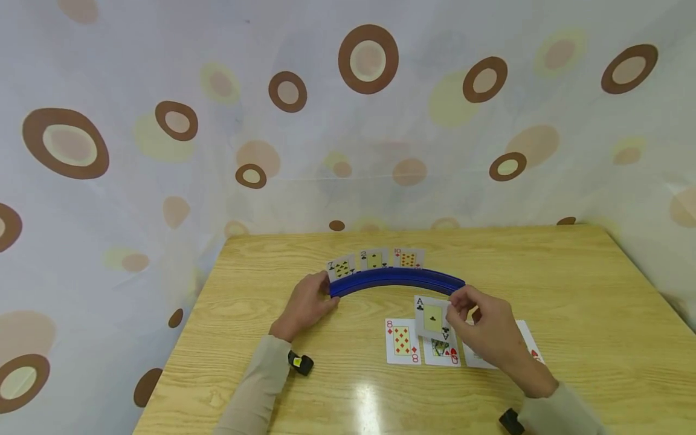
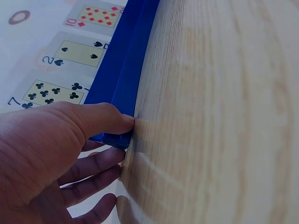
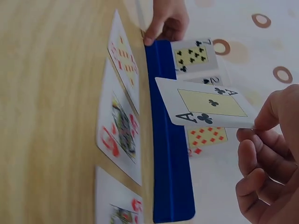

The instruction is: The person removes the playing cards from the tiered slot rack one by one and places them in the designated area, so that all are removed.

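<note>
My left hand [image 1: 306,306] grips the left end of a curved blue card holder [image 1: 397,277], with the thumb [image 2: 110,119] on its front side. In the holder's slot stand the seven of clubs [image 1: 342,267], two of spades [image 1: 374,259] and ten of diamonds [image 1: 409,258]. Between thumb and forefinger, my right hand [image 1: 489,329] pinches the ace of clubs [image 3: 212,103] by one edge. It is held up in front of the holder, face showing, and overlaps a queen of hearts [image 1: 441,354] in the head view.
An eight of diamonds [image 1: 402,342] lies face up beside the queen on the wooden table [image 1: 250,260]. More face-up cards, one a face card [image 3: 119,205], lie partly hidden beneath my right hand. A patterned cloth [image 1: 315,145] hangs behind the table.
</note>
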`<state>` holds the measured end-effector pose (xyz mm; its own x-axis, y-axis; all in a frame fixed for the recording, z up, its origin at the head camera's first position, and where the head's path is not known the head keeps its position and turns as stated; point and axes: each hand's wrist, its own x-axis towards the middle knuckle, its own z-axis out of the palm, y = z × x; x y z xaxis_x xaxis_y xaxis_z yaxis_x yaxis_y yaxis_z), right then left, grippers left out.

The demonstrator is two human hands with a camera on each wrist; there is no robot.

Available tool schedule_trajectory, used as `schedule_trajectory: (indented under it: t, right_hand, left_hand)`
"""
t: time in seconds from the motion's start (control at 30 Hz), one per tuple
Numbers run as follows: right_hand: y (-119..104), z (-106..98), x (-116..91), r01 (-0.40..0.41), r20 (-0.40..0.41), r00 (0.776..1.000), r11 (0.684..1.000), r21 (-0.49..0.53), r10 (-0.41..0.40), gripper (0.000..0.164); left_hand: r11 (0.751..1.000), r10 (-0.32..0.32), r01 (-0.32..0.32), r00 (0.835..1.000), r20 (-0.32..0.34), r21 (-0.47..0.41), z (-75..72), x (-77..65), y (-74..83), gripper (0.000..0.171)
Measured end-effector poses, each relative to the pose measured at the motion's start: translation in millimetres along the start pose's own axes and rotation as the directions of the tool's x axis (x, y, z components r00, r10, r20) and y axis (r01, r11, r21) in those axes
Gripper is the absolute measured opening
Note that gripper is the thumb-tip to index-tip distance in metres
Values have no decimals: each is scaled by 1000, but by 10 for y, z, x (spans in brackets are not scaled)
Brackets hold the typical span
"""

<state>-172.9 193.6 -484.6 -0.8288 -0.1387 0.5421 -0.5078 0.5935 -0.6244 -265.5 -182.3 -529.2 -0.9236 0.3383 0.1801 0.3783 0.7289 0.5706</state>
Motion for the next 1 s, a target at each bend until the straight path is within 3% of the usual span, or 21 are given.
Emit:
schedule_trajectory:
  t: [0.07, 0.23, 0.5, 0.73, 0.93, 1.0]
  right_hand:
    - [-28, 29, -54, 2, 22, 1000, 1000, 9, -2, 15]
    - [-103, 83, -180, -50, 95, 995, 997, 67, 43, 22]
    - [-239, 238, -397, -163, 280, 951, 982, 100, 129, 26]
    - [-354, 376, -534, -218, 402, 882, 969, -120, 248, 19]
    - [-411, 412, -544, -230, 418, 855, 947, -225, 307, 19]
    - [-421, 416, -537, -241, 422, 845, 938, -247, 328, 19]
  left_hand:
    - [1000, -30, 30, 999, 11, 0, -24, -21, 84, 22]
    - [1000, -28, 28, 1000, 3, 8, -18, -34, 82, 23]
    - [997, -72, 72, 997, 26, 10, -20, -18, 101, 26]
    - [996, -86, 86, 996, 31, 25, 2, -12, 82, 25]
    - [999, -49, 49, 999, 21, -2, -10, -9, 57, 26]
    - [1000, -17, 17, 1000, 7, 0, 41, 12, -46, 27]
